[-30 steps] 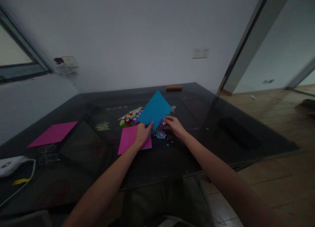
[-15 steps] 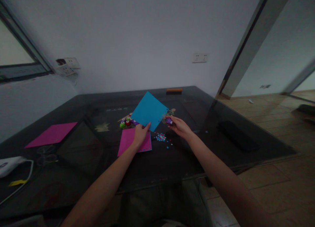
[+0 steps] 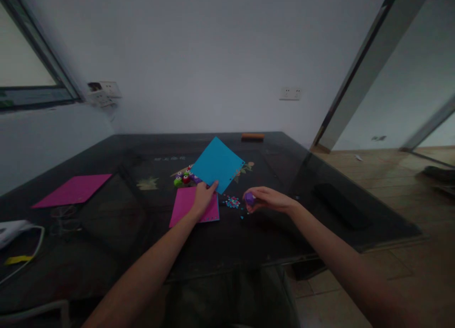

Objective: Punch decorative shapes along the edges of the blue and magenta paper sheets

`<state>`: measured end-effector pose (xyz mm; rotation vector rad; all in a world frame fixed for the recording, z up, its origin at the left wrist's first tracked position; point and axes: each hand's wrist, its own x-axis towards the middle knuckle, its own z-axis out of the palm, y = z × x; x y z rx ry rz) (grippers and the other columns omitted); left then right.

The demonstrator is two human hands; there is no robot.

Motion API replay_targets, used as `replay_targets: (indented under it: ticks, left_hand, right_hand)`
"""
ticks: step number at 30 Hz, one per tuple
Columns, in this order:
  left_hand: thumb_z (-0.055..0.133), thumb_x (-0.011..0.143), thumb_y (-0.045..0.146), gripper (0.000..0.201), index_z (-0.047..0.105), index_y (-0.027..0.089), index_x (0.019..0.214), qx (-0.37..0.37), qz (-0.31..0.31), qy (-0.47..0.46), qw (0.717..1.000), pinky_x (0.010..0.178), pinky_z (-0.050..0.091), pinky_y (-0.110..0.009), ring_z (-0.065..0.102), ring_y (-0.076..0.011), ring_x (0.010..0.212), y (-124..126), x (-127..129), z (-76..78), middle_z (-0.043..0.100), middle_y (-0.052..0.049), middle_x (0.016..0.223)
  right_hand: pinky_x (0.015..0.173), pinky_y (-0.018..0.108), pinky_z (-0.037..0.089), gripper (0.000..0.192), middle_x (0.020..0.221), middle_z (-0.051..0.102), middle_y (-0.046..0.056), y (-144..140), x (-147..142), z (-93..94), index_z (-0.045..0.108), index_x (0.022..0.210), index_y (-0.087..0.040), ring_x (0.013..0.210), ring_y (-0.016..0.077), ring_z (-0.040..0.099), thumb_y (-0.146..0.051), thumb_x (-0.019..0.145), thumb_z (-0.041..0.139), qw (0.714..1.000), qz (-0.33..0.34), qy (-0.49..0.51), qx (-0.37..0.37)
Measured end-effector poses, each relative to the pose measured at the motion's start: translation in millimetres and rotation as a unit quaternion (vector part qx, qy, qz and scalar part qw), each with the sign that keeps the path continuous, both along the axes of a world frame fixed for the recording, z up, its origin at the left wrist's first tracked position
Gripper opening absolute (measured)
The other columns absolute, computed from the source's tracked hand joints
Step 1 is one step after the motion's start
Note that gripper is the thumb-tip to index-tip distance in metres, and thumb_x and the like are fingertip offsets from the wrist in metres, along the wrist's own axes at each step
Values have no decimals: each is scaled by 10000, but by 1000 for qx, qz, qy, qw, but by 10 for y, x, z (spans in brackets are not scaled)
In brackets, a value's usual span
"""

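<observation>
My left hand (image 3: 205, 195) is closed on the lower corner of a blue sheet of paper (image 3: 216, 163), its thumb on top. Small holes run along the sheet's lower right edge. Fingers of my right hand (image 3: 265, 198) are wrapped round a small purple craft punch (image 3: 250, 198), apart from the sheet. Between the hands lies a scatter of tiny coloured paper bits (image 3: 232, 202). Under my left wrist rests a pink sheet (image 3: 183, 202) with holes along its near edge. Several red, green and purple punches (image 3: 185, 178) sit behind it, partly hidden by the blue sheet.
Another pink sheet (image 3: 73, 189) lies on the dark table (image 3: 227, 252) at the left, beside a white device with a cable (image 3: 37, 242). A long black object (image 3: 337, 205) lies at the right. An orange-brown bar (image 3: 252, 136) sits by the wall.
My right hand has moved the purple punch away from the blue sheet's edge, down towards me, beside the paper bits. My left hand keeps its hold on the sheet.
</observation>
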<state>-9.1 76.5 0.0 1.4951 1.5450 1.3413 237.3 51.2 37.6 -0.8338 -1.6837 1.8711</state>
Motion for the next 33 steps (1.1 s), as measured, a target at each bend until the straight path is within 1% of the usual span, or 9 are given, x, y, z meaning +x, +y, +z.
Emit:
replay_targets:
  ticks: [5, 8, 12, 15, 21, 24, 27, 31, 33]
  left_hand:
    - [610, 707, 364, 341, 462, 183, 459, 0, 6, 11, 1000, 472, 340, -246, 472, -134, 466, 17, -3, -18, 507, 11, 462]
    - [609, 717, 351, 342, 453, 185, 463, 2, 7, 14, 1000, 473, 330, -245, 457, -127, 463, 6, 0, 0, 498, 19, 466]
    - [614, 713, 356, 351, 441, 191, 456, -5, 16, 16, 1000, 469, 318, -249, 446, -128, 458, -6, 0, 21, 474, 26, 454]
    - [608, 716, 366, 354, 439, 196, 455, -2, 7, 13, 1000, 476, 328, -253, 460, -137, 466, 1, -5, 15, 476, 23, 452]
    - [611, 707, 360, 336, 443, 198, 465, 0, 12, 3, 1000, 479, 334, -246, 453, -132, 473, 0, -8, 19, 477, 24, 459]
    - [618, 702, 350, 335, 444, 194, 462, 1, 14, -4, 1000, 472, 327, -240, 445, -126, 471, -10, -2, 39, 468, 27, 455]
    - [623, 696, 337, 340, 446, 189, 446, 1, 16, -11, 1000, 465, 322, -234, 435, -119, 462, -14, 3, 50, 456, 32, 441]
    - [634, 680, 323, 334, 455, 184, 436, 5, 11, -30, 999, 463, 321, -234, 431, -117, 447, -16, 6, 58, 469, 27, 435]
    - [637, 675, 324, 327, 463, 182, 436, 12, 4, -40, 999, 464, 326, -235, 437, -118, 443, -20, 9, 66, 483, 23, 439]
  right_hand:
    - [748, 326, 519, 469, 817, 632, 66, 23, -48, -51, 624, 971, -101, 722, 146, 626, -530, 791, 564, 987, 146, -27, -59]
    - [758, 363, 523, 468, 805, 633, 66, 141, -169, -122, 609, 981, -103, 717, 153, 631, -528, 791, 565, 980, 175, -12, -95]
    - [761, 410, 521, 479, 767, 636, 70, 293, -316, -230, 589, 949, -98, 713, 181, 649, -545, 775, 575, 977, 170, 17, -124]
    - [788, 434, 509, 454, 762, 630, 60, 371, -382, -297, 580, 937, -106, 719, 182, 648, -532, 780, 579, 979, 145, 52, -130]
    - [743, 372, 510, 514, 771, 621, 59, 421, -387, -280, 586, 962, -101, 688, 166, 625, -577, 769, 561, 988, 102, 93, -75]
    - [712, 345, 511, 515, 777, 619, 59, 397, -326, -213, 590, 978, -106, 696, 164, 616, -580, 783, 541, 990, 75, 106, -50]
    - [735, 383, 514, 495, 775, 612, 56, 318, -292, -196, 591, 974, -106, 700, 158, 605, -566, 803, 525, 989, 68, 120, -47]
    - [795, 462, 495, 456, 785, 608, 55, 164, -356, -302, 590, 984, -100, 677, 152, 607, -521, 814, 547, 984, 111, 120, -75]
    - [810, 456, 486, 442, 776, 610, 52, 111, -412, -356, 591, 981, -104, 670, 147, 608, -511, 812, 558, 984, 103, 124, -76]
